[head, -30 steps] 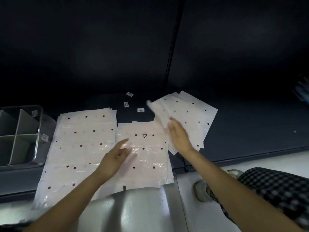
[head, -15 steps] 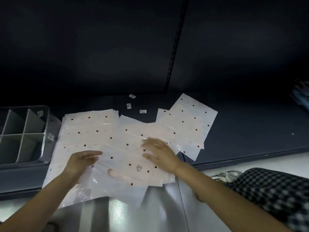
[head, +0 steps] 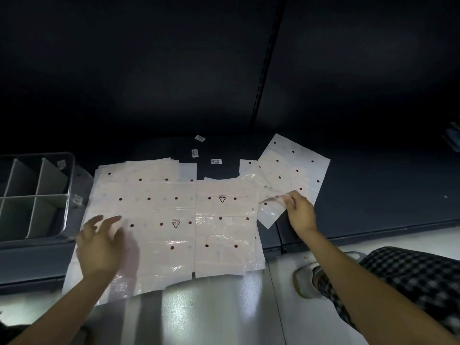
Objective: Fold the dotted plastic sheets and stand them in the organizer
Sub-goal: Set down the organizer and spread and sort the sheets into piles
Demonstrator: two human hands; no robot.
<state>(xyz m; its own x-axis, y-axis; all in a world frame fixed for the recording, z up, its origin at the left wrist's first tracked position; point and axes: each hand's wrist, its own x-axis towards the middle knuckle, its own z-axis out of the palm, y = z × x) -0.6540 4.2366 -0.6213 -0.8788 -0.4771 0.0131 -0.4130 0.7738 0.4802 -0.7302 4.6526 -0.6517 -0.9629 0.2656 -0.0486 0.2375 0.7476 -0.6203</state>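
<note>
Head view: a dark shelf carries three spreads of dotted sheets, the big left pile, the middle pile touching it, and the tilted right pile at the far right. The grey organizer stands at the left, its compartments with no sheets in them, so the task looks barely begun; this seems the step of picking a sheet to fold. The left hand lies spread on the near left of the left pile, while the right hand pinches the near edge of a sheet on the right pile. Next, that sheet needs lifting free without dragging its neighbours. Half a second ago both hands were on the middle pile; now they are apart. Three small labels lie beyond.
</note>
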